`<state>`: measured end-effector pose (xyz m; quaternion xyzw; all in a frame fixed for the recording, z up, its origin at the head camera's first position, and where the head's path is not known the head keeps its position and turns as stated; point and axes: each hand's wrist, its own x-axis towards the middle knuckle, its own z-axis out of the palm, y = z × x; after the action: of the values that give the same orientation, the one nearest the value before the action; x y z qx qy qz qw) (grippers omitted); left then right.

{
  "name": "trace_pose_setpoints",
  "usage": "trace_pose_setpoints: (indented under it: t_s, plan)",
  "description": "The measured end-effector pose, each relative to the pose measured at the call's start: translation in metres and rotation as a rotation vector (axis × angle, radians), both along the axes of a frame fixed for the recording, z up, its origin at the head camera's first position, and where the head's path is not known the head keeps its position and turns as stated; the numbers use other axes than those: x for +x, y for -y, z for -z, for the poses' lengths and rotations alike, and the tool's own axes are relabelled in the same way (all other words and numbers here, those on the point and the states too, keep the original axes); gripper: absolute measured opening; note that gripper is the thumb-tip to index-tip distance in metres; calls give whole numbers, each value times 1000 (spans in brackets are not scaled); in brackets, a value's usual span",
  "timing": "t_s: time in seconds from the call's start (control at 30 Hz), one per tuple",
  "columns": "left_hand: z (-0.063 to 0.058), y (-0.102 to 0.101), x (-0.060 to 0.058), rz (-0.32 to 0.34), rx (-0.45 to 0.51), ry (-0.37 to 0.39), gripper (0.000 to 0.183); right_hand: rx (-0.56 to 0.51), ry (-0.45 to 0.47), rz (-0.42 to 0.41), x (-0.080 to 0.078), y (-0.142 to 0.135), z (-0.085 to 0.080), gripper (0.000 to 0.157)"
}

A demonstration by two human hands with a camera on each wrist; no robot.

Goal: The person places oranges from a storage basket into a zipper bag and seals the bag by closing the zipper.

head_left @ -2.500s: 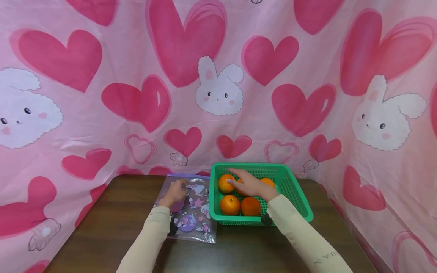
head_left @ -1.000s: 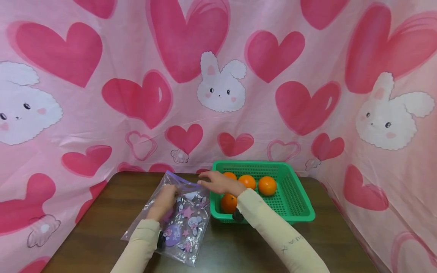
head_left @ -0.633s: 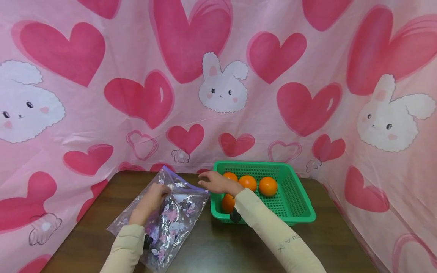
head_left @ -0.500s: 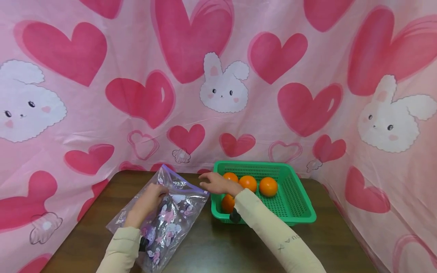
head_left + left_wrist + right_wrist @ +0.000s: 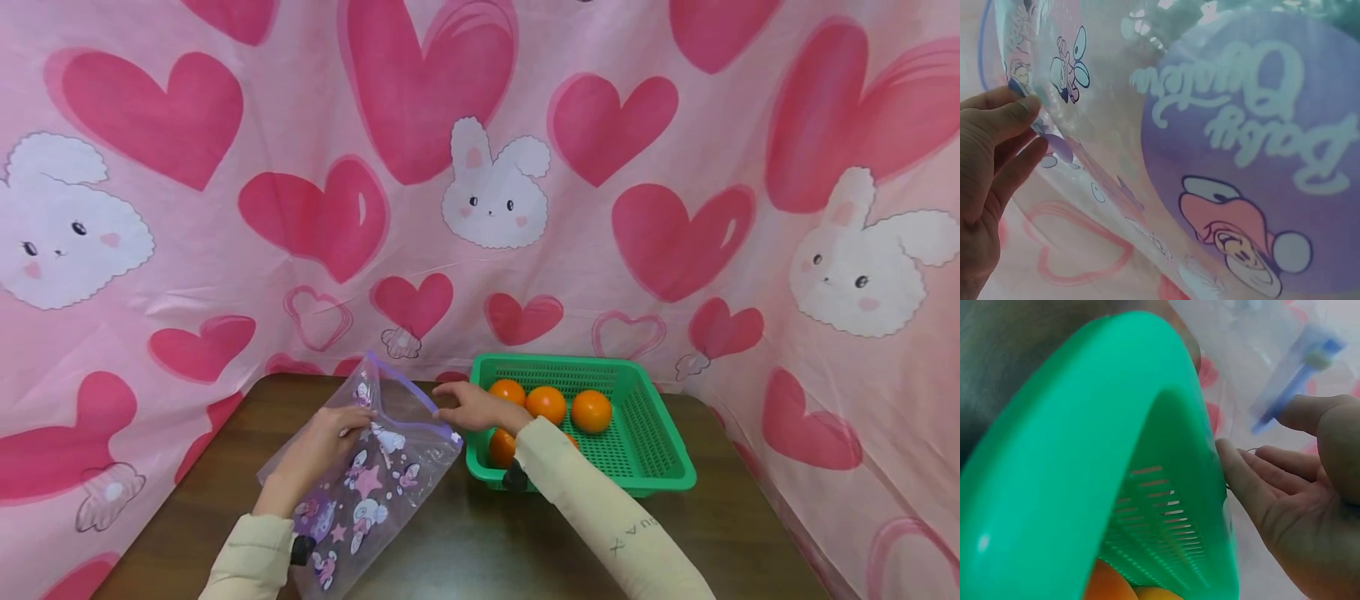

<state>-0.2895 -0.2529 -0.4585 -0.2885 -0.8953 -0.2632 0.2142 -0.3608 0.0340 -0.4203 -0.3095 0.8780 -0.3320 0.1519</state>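
- Left grip (image 5: 324, 440) pinches the bag (image 5: 367, 481) by its edge, apparently to part the mouth.
- Right grip (image 5: 480, 407) released (fingers extended), thumb by the zip strip (image 5: 405, 385).
- Bag slants over worktop (image 5: 457, 542), beside basket (image 5: 633, 485).

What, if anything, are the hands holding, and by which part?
The left hand pinches the printed plastic bag by its film near the purple zip strip. The right hand is spread beside the strip; no clear grip shows.

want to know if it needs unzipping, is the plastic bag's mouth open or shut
Open: in the head view, the plastic bag shows two purple edges standing apart, with a gap between them.
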Motion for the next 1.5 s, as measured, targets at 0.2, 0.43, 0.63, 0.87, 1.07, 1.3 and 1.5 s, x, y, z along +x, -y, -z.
trace_pose_setpoints:
  t_s: [0.2, 0.43, 0.63, 0.87, 1.07, 1.3, 1.5]
  plan:
    - [-8, -11, 3, 25, -7, -54, 37, -178, 51, 6, -1, -2, 4, 44]
    - [-7, -21, -1, 51, -13, -163, 37, -426, 186, 87, 4, -2, 4, 33]
    - [-2, -30, -4, 66, 20, -174, 41, -466, 125, 148, 10, -2, 0, 25]
    - [4, -51, -12, 82, 133, -244, 35, -469, 80, 224, 18, -2, -5, 24]
    - [-13, -82, -11, -101, 443, -27, 19, -495, -18, 243, 23, -1, -5, 23]
    - [-35, -104, -17, -303, 503, 259, 35, -520, -108, 269, 30, 4, -8, 24]
    - [-41, -111, -23, -345, 464, 260, 27, -536, -109, 288, 35, 7, -9, 25]
